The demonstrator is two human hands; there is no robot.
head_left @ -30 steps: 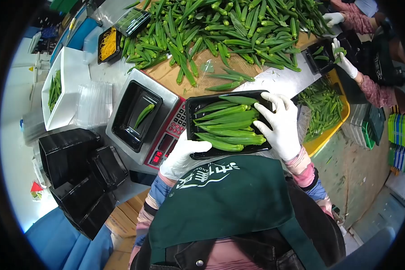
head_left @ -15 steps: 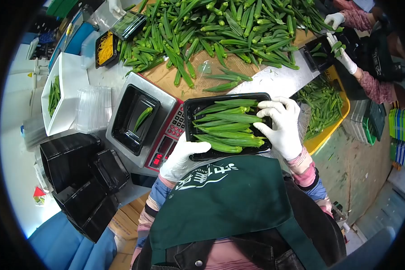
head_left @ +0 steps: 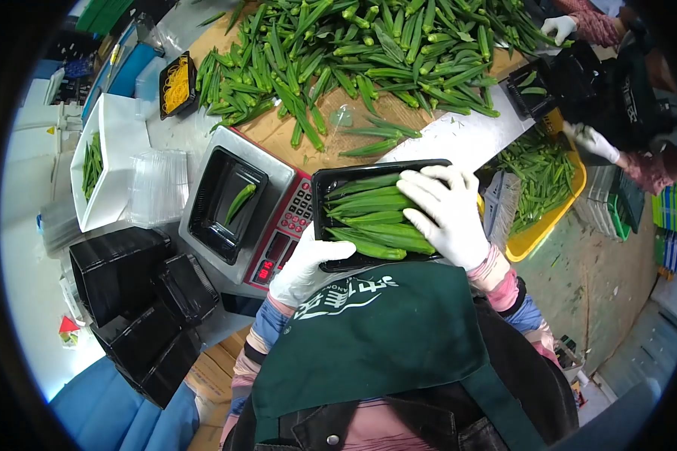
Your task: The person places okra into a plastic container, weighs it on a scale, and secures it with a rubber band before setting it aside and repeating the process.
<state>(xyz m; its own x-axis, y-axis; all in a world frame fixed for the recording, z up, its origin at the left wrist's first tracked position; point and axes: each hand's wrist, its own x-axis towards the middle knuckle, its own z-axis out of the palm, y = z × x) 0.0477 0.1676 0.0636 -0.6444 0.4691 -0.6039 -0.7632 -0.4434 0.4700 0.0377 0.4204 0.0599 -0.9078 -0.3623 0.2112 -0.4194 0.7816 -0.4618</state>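
Observation:
My left hand (head_left: 305,264), in a white glove, grips the near left corner of a black tray (head_left: 320,203), thumb over the rim. Inside the tray, several green okra pods (head_left: 372,214) lie side by side. My right hand (head_left: 447,214), also gloved, lies over the right ends of the pods with its fingers stretched out. Left of this tray, a second black tray (head_left: 210,225) holding a single okra pod (head_left: 240,204) rests on a scale (head_left: 272,188) with red digits.
Loose okra (head_left: 399,52) is piled at the back. Empty black trays (head_left: 120,270) and clear lids (head_left: 158,188) stand at left, with a white bin (head_left: 113,143). A yellow crate (head_left: 577,180) of okra is at right, near a co-worker's gloved hand (head_left: 596,143).
My right hand has moved left and spread flat over the pods. At the upper left, another person's hand and the tray beside it have left the view. The right co-worker's hand has moved down.

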